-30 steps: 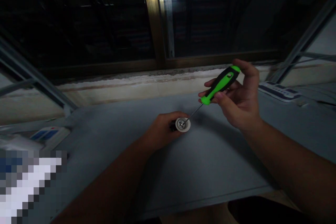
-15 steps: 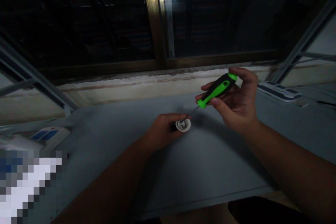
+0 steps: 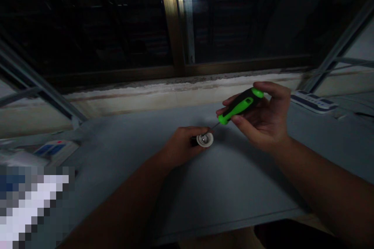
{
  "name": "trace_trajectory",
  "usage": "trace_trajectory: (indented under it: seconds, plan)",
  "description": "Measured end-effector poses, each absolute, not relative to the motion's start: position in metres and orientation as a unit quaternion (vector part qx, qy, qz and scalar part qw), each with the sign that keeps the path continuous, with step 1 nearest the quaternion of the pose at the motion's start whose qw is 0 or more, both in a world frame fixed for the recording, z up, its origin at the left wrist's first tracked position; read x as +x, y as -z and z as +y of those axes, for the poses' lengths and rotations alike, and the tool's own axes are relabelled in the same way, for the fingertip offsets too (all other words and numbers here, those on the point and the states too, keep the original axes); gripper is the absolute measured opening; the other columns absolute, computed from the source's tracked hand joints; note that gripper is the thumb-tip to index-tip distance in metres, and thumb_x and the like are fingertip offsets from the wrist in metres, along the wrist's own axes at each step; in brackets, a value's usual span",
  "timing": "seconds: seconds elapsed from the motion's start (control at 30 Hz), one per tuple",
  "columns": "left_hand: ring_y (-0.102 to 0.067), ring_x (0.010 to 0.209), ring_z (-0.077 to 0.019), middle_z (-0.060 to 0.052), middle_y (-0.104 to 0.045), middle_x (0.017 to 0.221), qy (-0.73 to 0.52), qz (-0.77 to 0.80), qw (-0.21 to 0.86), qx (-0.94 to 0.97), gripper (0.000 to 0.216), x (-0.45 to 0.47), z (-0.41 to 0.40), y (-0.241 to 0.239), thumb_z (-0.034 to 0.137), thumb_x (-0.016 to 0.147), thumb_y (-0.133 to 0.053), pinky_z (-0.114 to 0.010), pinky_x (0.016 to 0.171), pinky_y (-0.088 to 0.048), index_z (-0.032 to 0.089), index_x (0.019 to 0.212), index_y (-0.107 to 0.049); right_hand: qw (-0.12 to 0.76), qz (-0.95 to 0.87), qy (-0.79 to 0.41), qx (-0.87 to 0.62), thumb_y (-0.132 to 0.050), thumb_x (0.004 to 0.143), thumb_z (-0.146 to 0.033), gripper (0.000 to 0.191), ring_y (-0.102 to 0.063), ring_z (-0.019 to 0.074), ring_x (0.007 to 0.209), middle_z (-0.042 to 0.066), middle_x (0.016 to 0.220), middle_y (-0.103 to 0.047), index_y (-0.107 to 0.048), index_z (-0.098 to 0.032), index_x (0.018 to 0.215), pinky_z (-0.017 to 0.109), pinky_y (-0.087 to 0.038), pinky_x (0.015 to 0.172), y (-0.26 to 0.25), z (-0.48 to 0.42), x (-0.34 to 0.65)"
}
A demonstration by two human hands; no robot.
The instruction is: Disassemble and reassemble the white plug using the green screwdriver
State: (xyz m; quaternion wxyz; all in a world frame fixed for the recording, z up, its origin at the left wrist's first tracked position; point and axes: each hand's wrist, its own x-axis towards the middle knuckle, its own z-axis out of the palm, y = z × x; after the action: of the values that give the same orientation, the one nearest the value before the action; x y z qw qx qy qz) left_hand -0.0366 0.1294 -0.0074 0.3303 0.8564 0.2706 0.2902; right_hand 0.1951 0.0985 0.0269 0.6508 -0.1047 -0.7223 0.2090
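Observation:
Above the middle of the grey table, my left hand [image 3: 182,146] grips a small round socket-like fitting [image 3: 209,141]. The fitting has a white rim facing up, a dark body and shiny metal inside; its exact kind is unclear. In my right hand [image 3: 270,118] is a green and black screwdriver [image 3: 238,105], slanting down to the left. A finger rests on the end of its handle while the thumb and other fingers hold the front part. The thin shaft runs into the white-rimmed opening, where its tip is hard to see.
On the right lies a white and dark power strip [image 3: 314,101] with cables behind it. Another white strip with blue panels [image 3: 57,151] lies at the left. Metal frame legs [image 3: 58,97] stand at both sides, and a dark window with a brass-coloured frame [image 3: 179,46] is behind.
The screwdriver handle and my right hand have dropped slightly, so the screwdriver tilts a little flatter. My left hand and the fitting are almost where they were.

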Motion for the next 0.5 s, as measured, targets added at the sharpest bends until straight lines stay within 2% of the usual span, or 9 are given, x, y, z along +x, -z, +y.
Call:
trace_trajectory:
  seconds: [0.17,0.33,0.5]
  plan:
    - [-0.071,0.094,-0.0194,-0.008,-0.076,0.107,-0.289,0.265,0.311,0.866,0.033,-0.0368,0.1294,0.0076,0.031,0.092,-0.072,-0.029,0.08,-0.053,0.016,0.122,-0.073,0.659,-0.721,-0.201,-0.082,-0.074,0.083,0.0,0.074,-0.08,0.0218,0.097,0.003,0.123,-0.073,-0.049,-0.037,0.141,0.037,-0.072,0.077,-0.0243,0.1029,0.1937]
    - [-0.07,0.084,-0.017,-0.006,-0.076,0.095,-0.279,0.253,0.281,0.883,0.026,-0.0362,0.1281,0.0035,0.027,0.093,-0.069,-0.026,0.073,-0.05,0.015,0.116,-0.075,0.669,-0.728,-0.146,-0.044,-0.08,0.075,0.002,0.081,-0.08,0.0212,0.091,0.002,0.119,-0.074,-0.054,-0.036,0.142,0.032,-0.071,0.068,-0.0273,0.1028,0.1902]
    - [-0.072,0.088,-0.0185,-0.008,-0.079,0.101,-0.288,0.254,0.278,0.881,0.022,-0.0361,0.1271,0.0021,0.025,0.092,-0.071,-0.027,0.079,-0.051,0.015,0.11,-0.077,0.669,-0.737,-0.086,-0.028,-0.085,0.073,-0.005,0.081,-0.078,0.0216,0.085,0.002,0.112,-0.076,-0.058,-0.037,0.142,0.033,-0.071,0.065,-0.0294,0.1016,0.187]
